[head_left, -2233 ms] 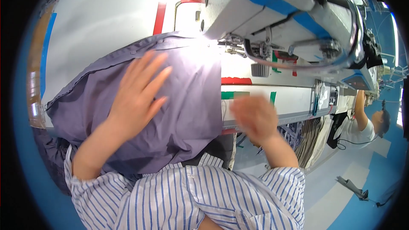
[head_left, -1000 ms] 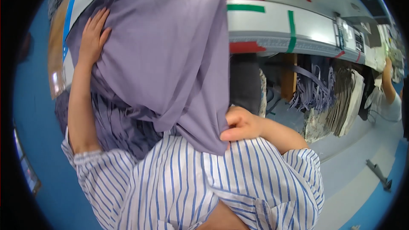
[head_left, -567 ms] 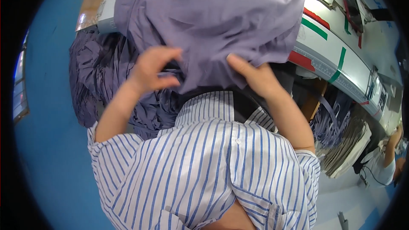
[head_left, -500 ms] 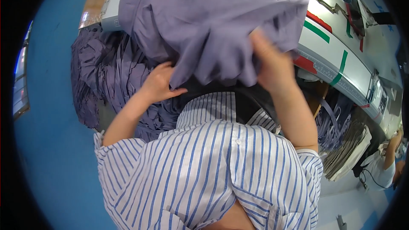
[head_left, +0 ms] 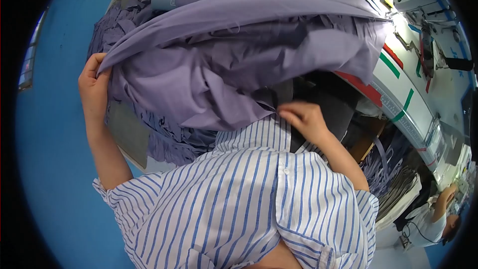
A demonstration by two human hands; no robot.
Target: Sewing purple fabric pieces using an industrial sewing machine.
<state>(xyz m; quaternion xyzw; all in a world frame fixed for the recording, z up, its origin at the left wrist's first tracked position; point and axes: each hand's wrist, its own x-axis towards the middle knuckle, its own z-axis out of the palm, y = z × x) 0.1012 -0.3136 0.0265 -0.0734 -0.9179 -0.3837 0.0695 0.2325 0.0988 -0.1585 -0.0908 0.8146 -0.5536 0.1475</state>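
A large piece of purple-grey fabric [head_left: 209, 79] drapes off the worktable and across my lap, with a long folded edge arching over its upper part. At its far left end, my left hand [head_left: 93, 84] is closed on that edge, thumb and fingers pinching the cloth. My right hand [head_left: 306, 119], slightly blurred, is in front of my waist with thumb and finger pinched at the fabric's lower corner. To the right, the cloth runs up to a lit spot beside the sewing machine [head_left: 423, 0].
The white table edge [head_left: 393, 87] carries a ruler strip and red and green tape. Crumpled purple cloth [head_left: 119, 22] is heaped at the left. Below the table on the right hang fabric strips [head_left: 381, 164] and stacked cloth [head_left: 401, 194]. Another person [head_left: 433, 224] sits at the far right.
My left hand has moved out to the left, drawing the fabric edge with it. My right hand has come down toward my waist. The bunched cloth is now spread wider.
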